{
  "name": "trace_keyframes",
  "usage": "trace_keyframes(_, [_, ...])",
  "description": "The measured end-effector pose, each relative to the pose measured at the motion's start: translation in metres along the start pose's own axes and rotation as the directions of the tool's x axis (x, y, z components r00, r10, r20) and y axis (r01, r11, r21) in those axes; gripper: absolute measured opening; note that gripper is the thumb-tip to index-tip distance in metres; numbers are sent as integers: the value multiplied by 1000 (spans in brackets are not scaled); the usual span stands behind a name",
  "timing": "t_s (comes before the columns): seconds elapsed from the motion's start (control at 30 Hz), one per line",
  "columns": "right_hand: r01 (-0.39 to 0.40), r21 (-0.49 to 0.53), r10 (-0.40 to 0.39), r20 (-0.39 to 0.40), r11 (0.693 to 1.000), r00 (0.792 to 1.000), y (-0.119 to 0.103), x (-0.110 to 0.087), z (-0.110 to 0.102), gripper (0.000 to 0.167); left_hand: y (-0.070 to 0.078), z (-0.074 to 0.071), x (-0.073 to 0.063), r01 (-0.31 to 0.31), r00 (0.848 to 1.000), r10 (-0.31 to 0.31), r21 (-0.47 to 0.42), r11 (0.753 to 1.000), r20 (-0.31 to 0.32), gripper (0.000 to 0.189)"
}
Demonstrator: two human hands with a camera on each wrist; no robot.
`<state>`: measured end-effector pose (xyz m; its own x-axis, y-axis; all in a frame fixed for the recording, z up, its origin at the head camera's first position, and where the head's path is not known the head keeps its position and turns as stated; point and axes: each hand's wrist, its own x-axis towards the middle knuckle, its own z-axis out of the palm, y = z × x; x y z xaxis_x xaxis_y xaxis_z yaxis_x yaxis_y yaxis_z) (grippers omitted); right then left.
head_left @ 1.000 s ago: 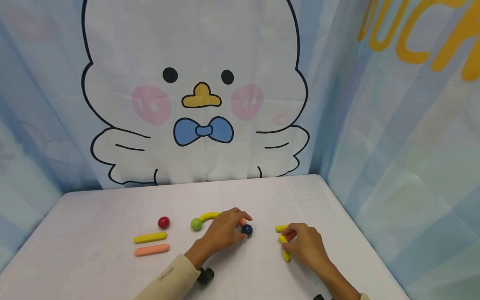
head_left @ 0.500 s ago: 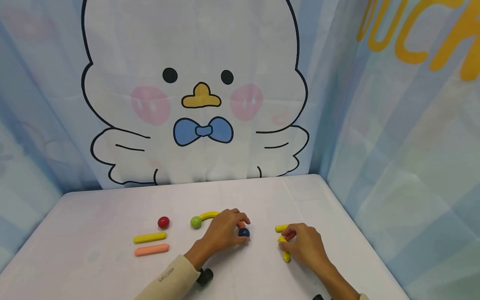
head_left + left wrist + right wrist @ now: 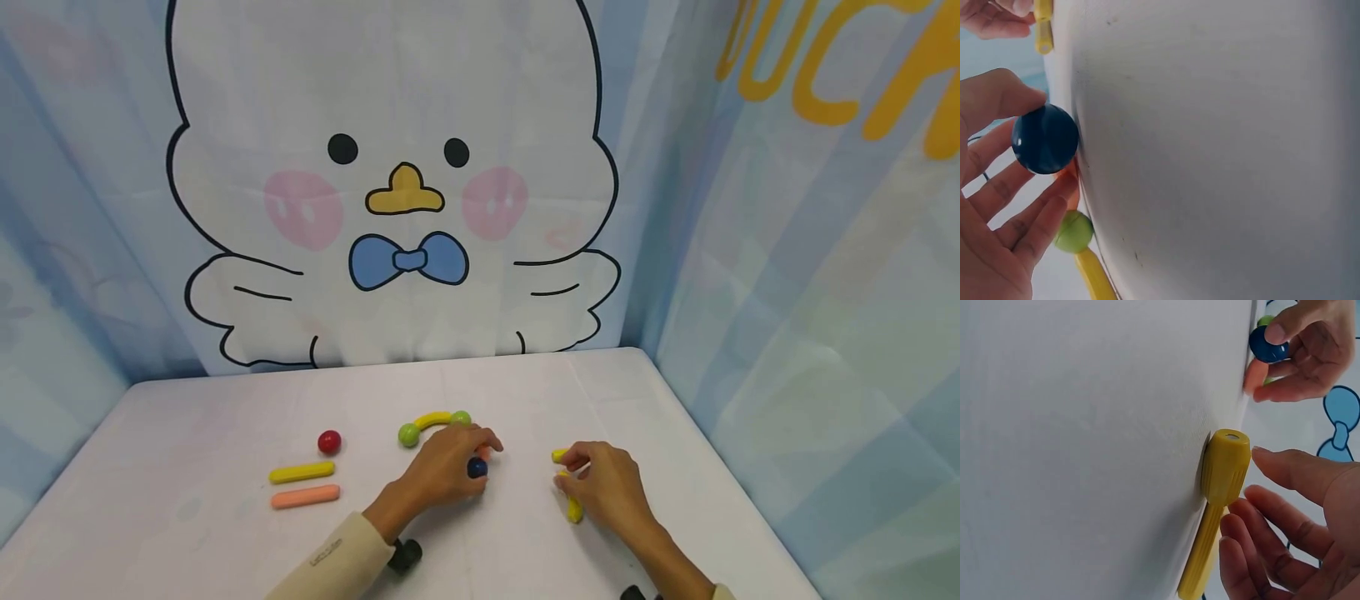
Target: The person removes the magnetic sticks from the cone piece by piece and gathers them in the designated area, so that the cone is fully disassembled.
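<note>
My left hand (image 3: 442, 467) pinches a dark blue ball (image 3: 1045, 139), its thumb lying on one side. Against the ball sits a pink-orange stick (image 3: 483, 452), partly behind the fingers. Beyond that hand, a curved yellow piece (image 3: 435, 419) links two green balls, one on the left (image 3: 408, 435) and one on the right (image 3: 461, 418). My right hand (image 3: 611, 483) hovers at a ribbed yellow stick (image 3: 1229, 465) lying on the table. In the right wrist view its thumb and fingers stand spread at the stick's side. A second yellow stick (image 3: 558, 456) shows past the fingertips.
To the left on the white table (image 3: 187, 450) lie a red ball (image 3: 329, 442), a straight yellow stick (image 3: 302, 472) and a pink-orange stick (image 3: 305, 497). A printed curtain (image 3: 405, 317) stands behind the far edge, with another on the right.
The blue ball has shifted left with my left hand. The green balls and yellow curve have swung right and away, showing both ends. My right hand has barely moved.
</note>
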<state>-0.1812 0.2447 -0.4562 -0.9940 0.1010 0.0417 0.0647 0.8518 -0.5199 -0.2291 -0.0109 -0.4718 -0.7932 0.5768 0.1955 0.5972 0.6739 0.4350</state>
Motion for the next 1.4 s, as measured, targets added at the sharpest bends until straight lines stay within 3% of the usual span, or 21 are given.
trace_keyframes(0.23, [37,19,-37,-3,999,999,-7,2,3,20,-3,-4,-7,15,999,-12,-79,997,40,46])
trace_keyframes(0.5, [125,64,-126,3,990,992,-21,7,12,20,-10,-8,-16,12,1000,-10,-124,992,12,50])
trace_keyframes(0.63, [172,93,-175,17,981,985,-31,12,17,20,-13,-12,-19,44,999,-42,-143,989,14,46])
trace_keyframes(0.87, [221,133,-231,66,966,971,-50,21,27,23,-16,-15,-23,116,993,-114,-108,987,27,37])
trace_keyframes(1.07, [294,162,-307,60,942,950,-62,33,39,29,-18,-16,-26,154,988,-152,-102,983,28,31])
trace_keyframes(1.23, [324,137,-335,67,936,940,-73,44,47,38,-18,-16,-27,162,987,-162,-88,983,7,29])
trace_keyframes(1.4, [306,85,-313,79,948,947,-83,53,56,44,-18,-16,-28,153,988,-155,-81,985,-8,28])
